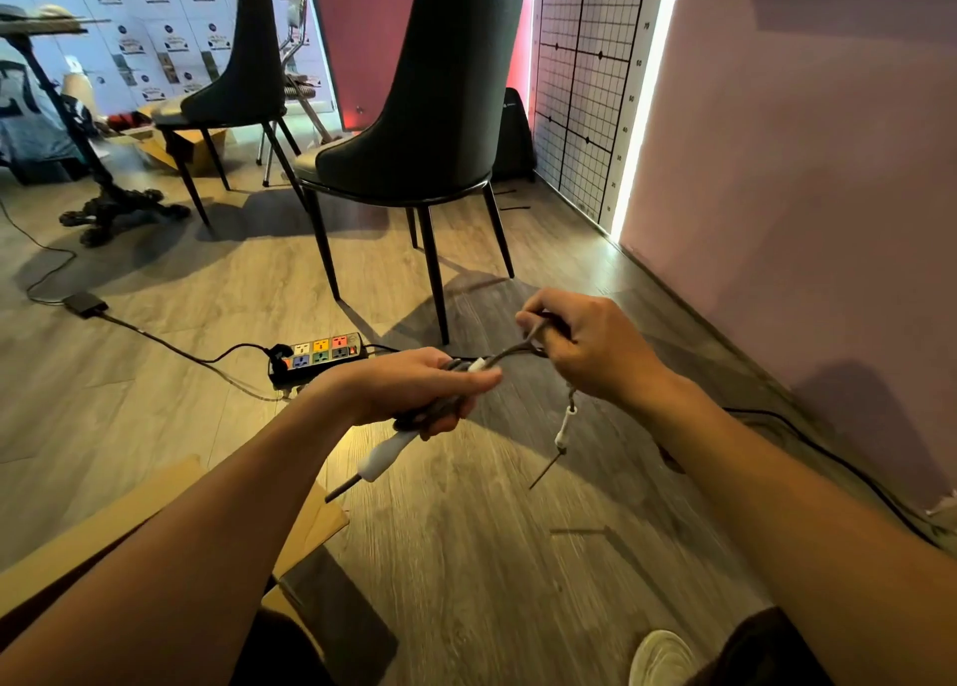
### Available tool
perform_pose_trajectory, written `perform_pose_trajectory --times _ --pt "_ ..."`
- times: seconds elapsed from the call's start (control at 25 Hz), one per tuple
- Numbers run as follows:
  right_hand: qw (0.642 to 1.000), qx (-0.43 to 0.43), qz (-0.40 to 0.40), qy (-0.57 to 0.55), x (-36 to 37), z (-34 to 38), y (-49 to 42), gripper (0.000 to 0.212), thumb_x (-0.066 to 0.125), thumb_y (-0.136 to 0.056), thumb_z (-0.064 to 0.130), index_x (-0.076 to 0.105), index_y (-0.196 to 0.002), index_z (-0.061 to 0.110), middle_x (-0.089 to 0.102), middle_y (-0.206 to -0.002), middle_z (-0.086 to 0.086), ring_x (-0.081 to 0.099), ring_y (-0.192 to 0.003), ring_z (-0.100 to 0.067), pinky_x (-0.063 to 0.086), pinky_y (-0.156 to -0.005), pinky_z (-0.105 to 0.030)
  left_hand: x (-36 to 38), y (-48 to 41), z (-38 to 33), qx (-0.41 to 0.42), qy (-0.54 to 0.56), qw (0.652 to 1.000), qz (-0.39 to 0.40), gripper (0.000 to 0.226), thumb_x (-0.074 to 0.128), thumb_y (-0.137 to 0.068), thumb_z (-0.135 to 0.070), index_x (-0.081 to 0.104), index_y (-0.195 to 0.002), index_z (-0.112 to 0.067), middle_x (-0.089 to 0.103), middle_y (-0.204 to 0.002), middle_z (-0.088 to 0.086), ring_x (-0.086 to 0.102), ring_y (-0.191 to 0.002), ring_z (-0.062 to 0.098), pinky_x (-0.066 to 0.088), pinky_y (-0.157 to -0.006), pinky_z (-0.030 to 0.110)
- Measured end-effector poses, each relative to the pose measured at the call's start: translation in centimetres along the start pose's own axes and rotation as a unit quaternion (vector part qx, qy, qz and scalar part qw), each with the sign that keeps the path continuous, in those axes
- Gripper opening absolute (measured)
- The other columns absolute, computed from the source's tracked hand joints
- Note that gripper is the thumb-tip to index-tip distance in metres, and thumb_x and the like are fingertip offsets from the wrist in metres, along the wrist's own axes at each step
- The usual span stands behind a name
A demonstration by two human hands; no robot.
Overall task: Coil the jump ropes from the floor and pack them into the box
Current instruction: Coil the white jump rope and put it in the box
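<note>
My left hand (414, 390) grips a coiled bundle of dark grey jump rope (445, 405) above the wooden floor. A white handle (386, 455) sticks out below this hand, with a short dark end past it. My right hand (585, 343) pinches a strand of the same rope (518, 348) and holds it taut between the two hands. A second small white handle piece (564, 429) dangles below my right hand. The open cardboard box (310, 525) lies at the lower left, mostly hidden behind my left forearm.
A dark chair (430, 115) stands just ahead of my hands, a second chair (238, 79) further left. A power strip (321, 356) with a black cable lies on the floor by my left hand. The pink wall (802, 193) runs along the right. My shoe (663, 657) shows at the bottom.
</note>
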State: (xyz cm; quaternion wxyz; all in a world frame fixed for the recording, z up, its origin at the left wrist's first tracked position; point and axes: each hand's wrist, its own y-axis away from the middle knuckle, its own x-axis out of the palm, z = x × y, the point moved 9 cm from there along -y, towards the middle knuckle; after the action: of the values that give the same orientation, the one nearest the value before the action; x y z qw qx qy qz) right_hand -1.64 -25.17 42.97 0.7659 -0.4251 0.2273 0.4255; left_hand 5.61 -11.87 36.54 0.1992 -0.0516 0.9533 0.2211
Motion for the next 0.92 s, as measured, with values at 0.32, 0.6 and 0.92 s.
perform_pose_trajectory --times 0.32,0.6,0.92 --pt "0.999 0.043 -0.002 0.004 -1.6 -1.2 0.6 0.012 0.065 -0.092 0.024 0.073 -0.083 0.021 0.067 -0.066 0.008 0.06 -0.06 -0.011 0.049 -0.054 -0.03 -1.0 -1.0 0.5 0.014 0.007 0.996 -0.093 0.028 0.073 -0.086 -0.029 0.06 -0.069 -0.01 0.058 -0.062 0.007 0.054 -0.057 0.017 0.046 -0.063 0.031" --pt "0.994 -0.006 0.004 -0.107 -2.5 2.1 1.2 0.01 0.071 -0.087 0.005 0.078 -0.08 0.005 0.07 -0.063 -0.002 0.059 -0.055 -0.013 0.043 -0.05 -0.015 -2.1 -1.7 0.9 0.012 -0.05 0.99 -0.132 0.062 0.08 -0.061 -0.066 0.057 -0.075 -0.01 0.052 -0.067 0.006 0.048 -0.062 0.016 0.04 -0.057 0.027" --pt "0.987 0.124 -0.067 0.072 -3.5 -4.0 0.9 0.021 0.065 -0.091 0.034 0.068 -0.074 0.022 0.06 -0.059 0.01 0.055 -0.057 -0.012 0.035 -0.052 -0.023 3.2 -1.2 -1.6 0.052 0.166 0.982 0.07 0.052 0.064 -0.081 -0.066 0.047 -0.067 -0.019 0.037 -0.055 -0.003 0.033 -0.046 0.009 0.035 -0.048 0.021"
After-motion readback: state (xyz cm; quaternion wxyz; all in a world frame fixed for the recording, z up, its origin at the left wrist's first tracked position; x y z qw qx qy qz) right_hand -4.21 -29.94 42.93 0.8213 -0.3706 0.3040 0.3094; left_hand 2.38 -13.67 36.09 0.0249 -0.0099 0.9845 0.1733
